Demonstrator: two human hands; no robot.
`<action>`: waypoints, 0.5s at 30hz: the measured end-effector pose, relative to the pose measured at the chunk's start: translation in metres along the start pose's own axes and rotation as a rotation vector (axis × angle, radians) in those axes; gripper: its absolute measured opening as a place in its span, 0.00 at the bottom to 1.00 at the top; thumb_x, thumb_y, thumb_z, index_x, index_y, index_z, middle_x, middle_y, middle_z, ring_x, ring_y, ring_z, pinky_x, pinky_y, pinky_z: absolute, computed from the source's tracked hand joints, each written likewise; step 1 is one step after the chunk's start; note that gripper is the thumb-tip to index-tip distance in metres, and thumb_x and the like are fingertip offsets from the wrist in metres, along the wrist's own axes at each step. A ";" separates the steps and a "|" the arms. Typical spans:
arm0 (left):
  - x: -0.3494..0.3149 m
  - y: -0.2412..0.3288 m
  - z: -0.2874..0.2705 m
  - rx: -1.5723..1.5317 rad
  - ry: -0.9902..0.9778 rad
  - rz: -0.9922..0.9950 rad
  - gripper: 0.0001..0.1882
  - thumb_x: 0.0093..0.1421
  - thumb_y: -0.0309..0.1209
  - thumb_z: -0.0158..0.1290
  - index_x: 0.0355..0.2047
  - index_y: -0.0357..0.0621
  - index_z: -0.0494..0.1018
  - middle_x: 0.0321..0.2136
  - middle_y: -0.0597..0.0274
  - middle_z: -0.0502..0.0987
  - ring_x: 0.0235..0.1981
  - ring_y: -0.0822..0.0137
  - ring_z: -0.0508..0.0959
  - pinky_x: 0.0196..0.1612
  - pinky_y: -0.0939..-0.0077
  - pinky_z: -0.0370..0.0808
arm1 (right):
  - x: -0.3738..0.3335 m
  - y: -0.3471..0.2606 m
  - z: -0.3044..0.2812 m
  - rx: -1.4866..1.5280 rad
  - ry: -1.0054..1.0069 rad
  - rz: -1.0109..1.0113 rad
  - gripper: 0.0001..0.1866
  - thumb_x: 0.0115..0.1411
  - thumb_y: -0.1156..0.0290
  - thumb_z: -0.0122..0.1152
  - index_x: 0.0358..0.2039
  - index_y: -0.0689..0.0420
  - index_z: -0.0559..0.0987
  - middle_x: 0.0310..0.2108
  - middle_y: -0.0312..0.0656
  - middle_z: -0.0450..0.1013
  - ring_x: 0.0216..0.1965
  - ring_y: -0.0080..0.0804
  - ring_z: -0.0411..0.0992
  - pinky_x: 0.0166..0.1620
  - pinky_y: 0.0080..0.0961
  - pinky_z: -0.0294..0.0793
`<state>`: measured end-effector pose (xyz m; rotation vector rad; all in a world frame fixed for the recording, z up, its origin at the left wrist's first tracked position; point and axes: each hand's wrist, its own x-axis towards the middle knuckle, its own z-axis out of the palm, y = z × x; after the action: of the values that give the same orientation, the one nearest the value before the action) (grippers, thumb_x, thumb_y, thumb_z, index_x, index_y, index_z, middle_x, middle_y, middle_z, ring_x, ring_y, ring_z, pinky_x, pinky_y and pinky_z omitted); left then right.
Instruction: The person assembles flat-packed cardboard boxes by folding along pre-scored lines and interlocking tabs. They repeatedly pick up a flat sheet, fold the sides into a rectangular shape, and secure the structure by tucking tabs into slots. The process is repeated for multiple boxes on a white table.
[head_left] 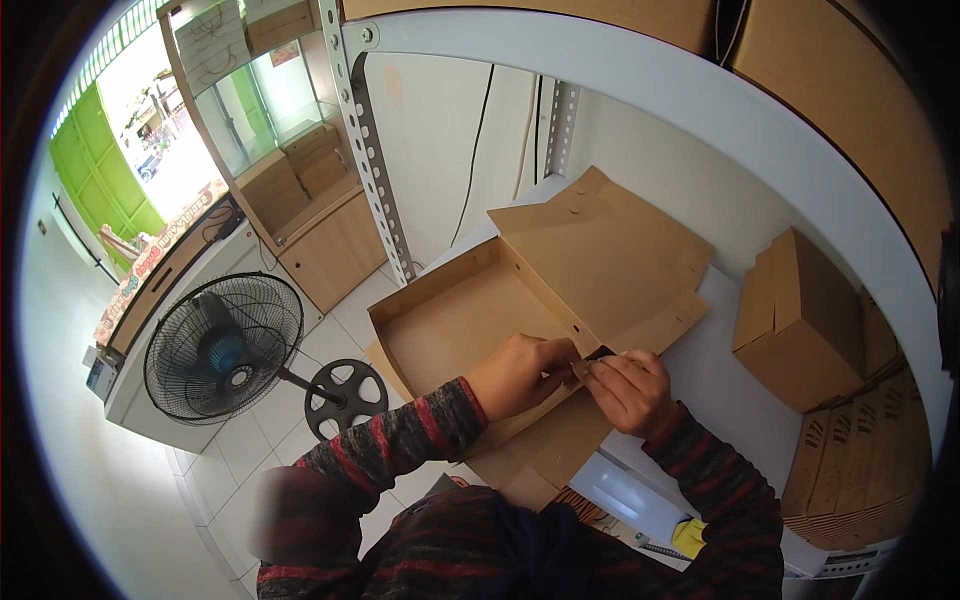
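A shallow brown cardboard box [450,300] lies unfolded on the white shelf, its wide lid panel [610,240] laid back away from me. Both of my hands meet at the box's near right corner. With bent fingers, my left hand [525,375] reaches over the near side and pinches at the corner's edge. My right hand [630,390] comes from the outside, thumb and fingers pressed together on the same corner. A small dark patch shows between the hands; I cannot make out whether it is a gap or a piece of something. Another flap [540,450] spreads below my wrists.
At the right stand a closed carton [795,320] and a stack of flat cardboard [850,460]. A metal shelf beam [640,50] with boxes on it crosses overhead. A black fan [225,350] stands on the floor at left, before a wooden cabinet [335,245]. A yellow item [689,538] lies near my right forearm.
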<state>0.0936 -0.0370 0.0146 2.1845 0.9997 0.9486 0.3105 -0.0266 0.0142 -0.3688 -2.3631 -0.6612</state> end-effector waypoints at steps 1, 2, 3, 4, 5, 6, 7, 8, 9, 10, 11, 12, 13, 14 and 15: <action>-0.001 -0.001 0.001 0.004 0.009 0.006 0.07 0.55 0.24 0.56 0.35 0.38 0.73 0.26 0.51 0.80 0.29 0.53 0.82 0.33 0.66 0.78 | 0.000 0.000 0.000 -0.009 0.002 0.001 0.02 0.52 0.74 0.61 0.27 0.58 0.80 0.31 0.37 0.77 0.33 0.28 0.75 0.43 0.28 0.71; -0.002 -0.002 0.002 0.008 0.018 0.013 0.07 0.55 0.24 0.56 0.35 0.38 0.73 0.26 0.51 0.80 0.29 0.53 0.82 0.33 0.66 0.78 | 0.000 0.000 0.000 -0.019 0.005 0.001 0.02 0.53 0.74 0.61 0.27 0.58 0.80 0.31 0.36 0.77 0.34 0.27 0.75 0.44 0.29 0.71; -0.002 -0.001 0.002 -0.003 0.010 -0.017 0.07 0.55 0.24 0.56 0.35 0.37 0.73 0.26 0.51 0.80 0.29 0.53 0.82 0.33 0.66 0.78 | -0.001 0.000 0.000 -0.024 0.003 -0.006 0.02 0.53 0.74 0.61 0.27 0.57 0.80 0.31 0.36 0.77 0.34 0.26 0.76 0.45 0.29 0.71; -0.002 0.000 0.001 -0.013 0.003 -0.046 0.07 0.55 0.24 0.56 0.34 0.37 0.73 0.26 0.51 0.80 0.28 0.53 0.81 0.33 0.66 0.78 | -0.002 0.000 0.000 -0.030 0.001 -0.014 0.02 0.53 0.74 0.61 0.27 0.57 0.80 0.31 0.35 0.77 0.34 0.26 0.76 0.46 0.30 0.71; -0.002 0.001 0.001 -0.024 -0.005 -0.075 0.07 0.55 0.24 0.56 0.34 0.37 0.73 0.26 0.51 0.80 0.28 0.53 0.81 0.33 0.65 0.78 | -0.002 0.000 0.000 -0.035 -0.001 -0.022 0.02 0.53 0.73 0.61 0.28 0.56 0.80 0.31 0.34 0.77 0.35 0.25 0.76 0.47 0.30 0.70; -0.003 0.000 0.002 -0.036 0.012 -0.058 0.07 0.55 0.25 0.55 0.34 0.37 0.73 0.25 0.51 0.80 0.28 0.52 0.81 0.32 0.65 0.78 | -0.003 0.000 0.001 -0.043 0.002 -0.025 0.02 0.54 0.73 0.60 0.28 0.56 0.80 0.31 0.34 0.77 0.35 0.25 0.76 0.48 0.30 0.70; -0.003 -0.001 0.004 -0.047 0.029 -0.041 0.06 0.56 0.25 0.55 0.34 0.37 0.72 0.25 0.51 0.79 0.28 0.52 0.81 0.32 0.65 0.78 | -0.003 0.000 0.001 -0.051 0.005 -0.027 0.03 0.54 0.73 0.60 0.28 0.56 0.80 0.31 0.34 0.77 0.35 0.25 0.76 0.48 0.30 0.69; -0.003 -0.002 0.005 -0.059 0.046 -0.024 0.06 0.56 0.25 0.55 0.33 0.37 0.72 0.25 0.51 0.79 0.27 0.52 0.81 0.32 0.64 0.77 | -0.003 0.000 0.002 -0.059 0.008 -0.030 0.03 0.54 0.73 0.60 0.28 0.55 0.80 0.31 0.34 0.77 0.35 0.24 0.76 0.49 0.30 0.69; -0.003 -0.001 0.005 0.009 0.030 0.002 0.06 0.56 0.25 0.55 0.33 0.38 0.72 0.26 0.53 0.80 0.27 0.54 0.81 0.32 0.66 0.78 | -0.003 0.000 0.002 -0.057 0.009 -0.022 0.03 0.55 0.73 0.60 0.28 0.55 0.80 0.31 0.34 0.77 0.35 0.24 0.76 0.50 0.31 0.68; -0.003 0.000 0.003 0.077 0.015 0.029 0.05 0.56 0.25 0.56 0.33 0.39 0.72 0.26 0.55 0.81 0.27 0.57 0.82 0.31 0.69 0.78 | -0.003 0.000 0.001 -0.055 0.011 -0.014 0.03 0.55 0.72 0.60 0.29 0.55 0.80 0.31 0.34 0.77 0.35 0.24 0.76 0.50 0.31 0.68; -0.002 0.002 0.002 0.145 0.000 0.055 0.05 0.57 0.24 0.56 0.33 0.40 0.72 0.27 0.58 0.81 0.28 0.60 0.82 0.31 0.71 0.79 | -0.003 -0.001 0.001 -0.052 0.013 -0.005 0.03 0.55 0.72 0.60 0.29 0.55 0.80 0.31 0.34 0.77 0.35 0.24 0.76 0.51 0.32 0.67; -0.002 0.005 0.001 0.178 -0.016 0.069 0.05 0.57 0.25 0.56 0.33 0.40 0.73 0.27 0.57 0.81 0.28 0.59 0.82 0.32 0.70 0.79 | -0.003 0.000 0.001 -0.054 0.016 0.000 0.03 0.55 0.72 0.60 0.29 0.55 0.80 0.31 0.33 0.77 0.35 0.24 0.76 0.51 0.32 0.67; -0.002 0.007 0.000 0.212 -0.032 0.082 0.05 0.57 0.26 0.56 0.34 0.40 0.73 0.27 0.57 0.81 0.28 0.58 0.82 0.32 0.70 0.79 | -0.004 0.000 0.002 -0.055 0.019 0.006 0.03 0.55 0.72 0.60 0.30 0.55 0.80 0.31 0.33 0.77 0.35 0.24 0.76 0.51 0.33 0.67; -0.002 0.009 0.000 0.245 -0.049 0.095 0.06 0.57 0.26 0.56 0.34 0.40 0.73 0.27 0.56 0.81 0.29 0.57 0.82 0.32 0.69 0.79 | -0.005 0.000 0.002 -0.057 0.022 0.012 0.03 0.55 0.72 0.60 0.30 0.55 0.81 0.30 0.33 0.76 0.34 0.24 0.76 0.52 0.33 0.66; -0.002 0.010 -0.002 0.229 -0.063 0.083 0.06 0.57 0.27 0.56 0.35 0.39 0.73 0.27 0.56 0.81 0.29 0.56 0.82 0.33 0.68 0.78 | -0.005 -0.001 0.001 -0.045 0.013 0.057 0.03 0.55 0.72 0.60 0.30 0.55 0.81 0.31 0.33 0.76 0.35 0.24 0.75 0.52 0.34 0.66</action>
<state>0.0955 -0.0446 0.0221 2.4461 1.0387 0.8303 0.3133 -0.0268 0.0101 -0.4489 -2.3193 -0.6882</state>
